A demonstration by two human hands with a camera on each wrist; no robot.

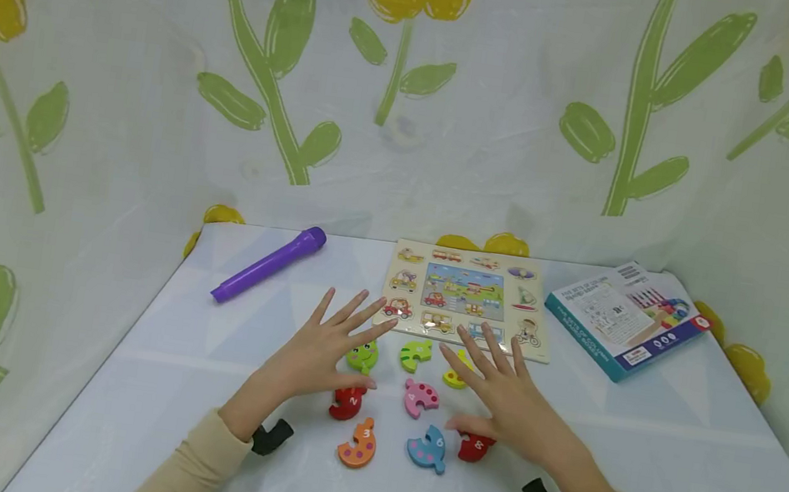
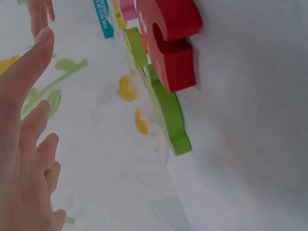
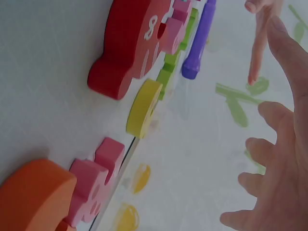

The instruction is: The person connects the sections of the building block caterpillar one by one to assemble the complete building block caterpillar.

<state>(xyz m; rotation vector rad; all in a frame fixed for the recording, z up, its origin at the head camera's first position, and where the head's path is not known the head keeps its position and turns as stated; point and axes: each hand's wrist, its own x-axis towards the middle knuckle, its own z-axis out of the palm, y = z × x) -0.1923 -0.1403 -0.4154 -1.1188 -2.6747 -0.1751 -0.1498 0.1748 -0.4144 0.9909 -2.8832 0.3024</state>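
My left hand point(image 1: 319, 353) hovers with fingers spread above the left side of a group of wooden puzzle pieces; it holds nothing. Nearest it are a smiling green head piece point(image 1: 364, 355) and a red piece marked 2 point(image 1: 345, 403). Opposite, my right hand point(image 1: 519, 406) is likewise spread and bare, above a red piece marked 8 point(image 1: 474, 448). Between them lie a striped green piece point(image 1: 413, 356), a pink 4 point(image 1: 423, 397), a yellow piece point(image 1: 454, 379), an orange 3 point(image 1: 358, 453) and a blue 6 point(image 1: 428, 452). The right wrist view adds another orange piece point(image 3: 36, 195) and pink piece point(image 3: 89, 180).
A picture puzzle board point(image 1: 408, 332) lies flat behind the pieces. Left of it is a purple toy microphone point(image 1: 271, 265); at the right stands a boxed game point(image 1: 626, 321). Flower-printed cloth point(image 1: 469, 147) walls the white table point(image 1: 151, 414) behind and at the sides.
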